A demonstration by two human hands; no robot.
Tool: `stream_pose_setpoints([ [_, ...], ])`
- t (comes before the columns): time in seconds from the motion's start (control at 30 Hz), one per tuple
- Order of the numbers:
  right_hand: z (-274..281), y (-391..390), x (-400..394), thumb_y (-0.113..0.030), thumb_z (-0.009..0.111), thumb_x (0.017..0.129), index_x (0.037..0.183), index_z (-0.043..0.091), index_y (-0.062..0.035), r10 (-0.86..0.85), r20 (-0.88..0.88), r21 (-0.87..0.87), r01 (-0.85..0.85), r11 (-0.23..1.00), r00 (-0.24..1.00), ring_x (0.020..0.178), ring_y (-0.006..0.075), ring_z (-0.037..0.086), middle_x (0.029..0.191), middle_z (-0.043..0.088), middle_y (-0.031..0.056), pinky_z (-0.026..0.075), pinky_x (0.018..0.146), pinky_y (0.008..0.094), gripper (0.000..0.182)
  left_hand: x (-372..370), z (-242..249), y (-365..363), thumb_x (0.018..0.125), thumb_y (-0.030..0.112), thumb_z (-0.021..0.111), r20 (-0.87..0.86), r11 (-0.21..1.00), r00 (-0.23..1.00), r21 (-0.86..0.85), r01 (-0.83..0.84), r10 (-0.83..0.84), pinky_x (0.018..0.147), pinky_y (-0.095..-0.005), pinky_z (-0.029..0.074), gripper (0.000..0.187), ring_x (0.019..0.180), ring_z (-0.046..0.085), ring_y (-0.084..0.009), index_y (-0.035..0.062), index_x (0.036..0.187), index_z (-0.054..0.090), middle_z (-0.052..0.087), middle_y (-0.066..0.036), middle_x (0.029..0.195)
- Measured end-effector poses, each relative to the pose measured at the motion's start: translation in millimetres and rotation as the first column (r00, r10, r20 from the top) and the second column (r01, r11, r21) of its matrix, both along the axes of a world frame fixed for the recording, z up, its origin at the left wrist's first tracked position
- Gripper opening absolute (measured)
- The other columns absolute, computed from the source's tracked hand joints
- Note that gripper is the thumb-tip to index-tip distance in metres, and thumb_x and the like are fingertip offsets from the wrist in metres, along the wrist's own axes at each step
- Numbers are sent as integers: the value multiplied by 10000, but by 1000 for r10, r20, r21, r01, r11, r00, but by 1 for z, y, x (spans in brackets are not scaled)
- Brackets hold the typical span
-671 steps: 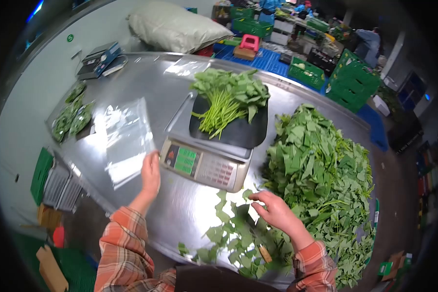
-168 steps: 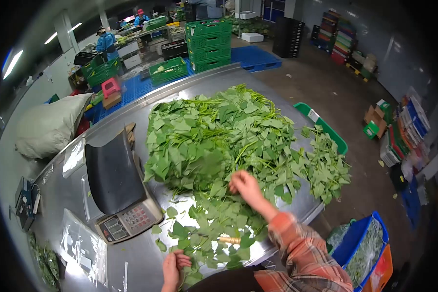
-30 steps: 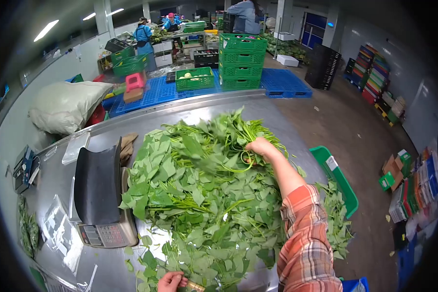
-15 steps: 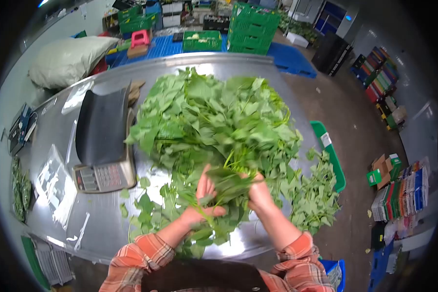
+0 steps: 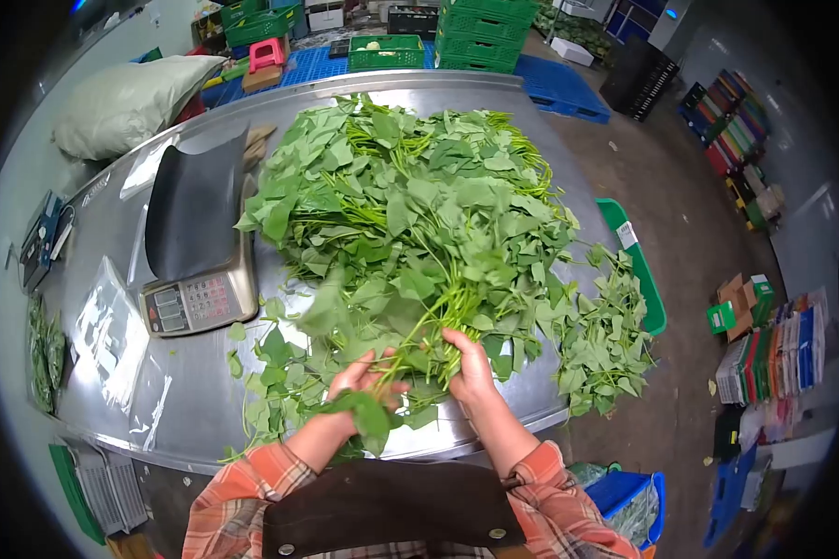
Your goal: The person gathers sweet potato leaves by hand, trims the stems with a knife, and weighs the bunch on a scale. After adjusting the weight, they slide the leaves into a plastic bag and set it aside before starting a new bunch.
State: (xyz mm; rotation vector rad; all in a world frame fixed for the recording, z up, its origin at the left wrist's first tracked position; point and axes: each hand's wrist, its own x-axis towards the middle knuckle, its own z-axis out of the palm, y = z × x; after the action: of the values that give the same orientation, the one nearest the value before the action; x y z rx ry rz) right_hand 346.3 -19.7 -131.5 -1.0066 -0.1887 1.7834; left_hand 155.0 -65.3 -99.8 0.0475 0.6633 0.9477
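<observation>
A large heap of leafy green stems [image 5: 364, 233] covers the middle of the metal table. My right hand [image 5: 472, 368] is closed round a bunch of stems [image 5: 457, 303] at the near side of the heap. To its left, my left hand [image 5: 359, 377] has its fingers curled about a few leafy stems. A broad leaf [image 5: 371, 421] hangs in front of its palm and hides part of it. Some leaves near the left hand are smeared by motion.
A weighing scale [image 5: 196, 303] with a dark pan stands left of the heap, beside clear plastic bags [image 5: 110, 345]. More leafy stems [image 5: 606, 349] hang over the table's right edge, near a green crate [image 5: 632, 265]. A blue crate [image 5: 629, 503] sits below at right.
My right hand has shifted a little left, and the bunch in it now lies forward against the heap. My left hand has moved slightly left. The camera view has tilted down.
</observation>
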Motion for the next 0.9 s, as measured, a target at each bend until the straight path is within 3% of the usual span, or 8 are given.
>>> stream_pose_setpoints([
  [0.07, -4, 1, 14, -149, 580, 819, 1026, 578, 23, -20, -49, 13, 21, 1000, 999, 753, 224, 641, 939, 657, 127, 542, 666, 349, 269, -22, -25, -9, 943, 316, 460, 441, 997, 894, 57, 56, -76, 391, -288, 413, 328, 537, 525, -164, 47, 1109, 549, 618, -130, 980],
  [0.23, -2, 6, 74, -164, 521, 819, 1108, 538, 58, -101, 56, 179, 90, 980, 993, 705, 209, 610, 1045, 631, 161, 523, 588, 303, 365, -91, -17, -4, 926, 343, 461, -6, 770, 786, -199, -606, 618, 345, -224, 282, 285, 413, 350, -95, 98, 793, 519, 496, -46, 630],
  [0.3, 13, 8, 91, -165, 515, 815, 1171, 486, 53, -41, -95, 166, 56, 985, 995, 754, 222, 609, 1160, 575, 197, 501, 580, 292, 419, -114, -15, 10, 906, 313, 480, -331, 953, 895, 164, -256, 298, 372, -267, 340, 251, 485, 446, -144, 74, 905, 557, 575, -71, 816],
  [0.4, 16, -1, 100, -151, 534, 793, 1209, 465, 12, 59, -199, 182, -22, 983, 978, 743, 221, 578, 1173, 559, 204, 457, 535, 280, 453, -125, -25, 18, 858, 270, 548, -890, 560, 81, 350, 751, 448, 521, -352, 444, 271, 627, 550, -223, 32, 987, 567, 604, -106, 885],
  [0.47, 16, -3, 100, -155, 545, 777, 1195, 470, 12, 115, -295, 259, -36, 965, 948, 717, 209, 542, 1136, 559, 197, 434, 506, 273, 456, -132, -30, 27, 813, 240, 596, -702, 462, -402, -117, 879, 588, 661, -383, 467, 317, 756, 579, -269, 16, 1036, 565, 610, -134, 917],
  [0.53, 16, -7, 102, -168, 555, 760, 1145, 487, 38, 175, -439, 360, -6, 933, 881, 690, 195, 501, 1085, 554, 186, 420, 482, 268, 442, -127, 11, 46, 762, 204, 639, -634, 686, -765, -507, 523, 115, 819, -398, 456, 392, 918, 582, -312, 14, 1096, 559, 608, -169, 991],
  [0.67, 30, -21, 72, -182, 549, 755, 1121, 480, 47, 345, -702, 352, -117, 929, 623, 675, 176, 444, 999, 518, 166, 374, 429, 258, 437, -60, 103, 36, 715, 116, 623, -495, 474, -296, 282, 835, 817, 1007, -426, 347, 575, 1217, 435, -287, 79, 1270, 475, 441, -171, 1332],
  [0.9, 48, -52, -13, -159, 570, 798, 1003, 572, -19, 919, -51, 4, -920, 392, 391, 603, 162, 597, 783, 600, 131, 464, 460, 239, 248, -16, 118, 2, 748, 185, 558, -364, -285, 192, -220, 933, 911, 1009, -429, 349, 571, 1230, 452, -278, 83, 1300, 451, 473, -163, 1313],
])
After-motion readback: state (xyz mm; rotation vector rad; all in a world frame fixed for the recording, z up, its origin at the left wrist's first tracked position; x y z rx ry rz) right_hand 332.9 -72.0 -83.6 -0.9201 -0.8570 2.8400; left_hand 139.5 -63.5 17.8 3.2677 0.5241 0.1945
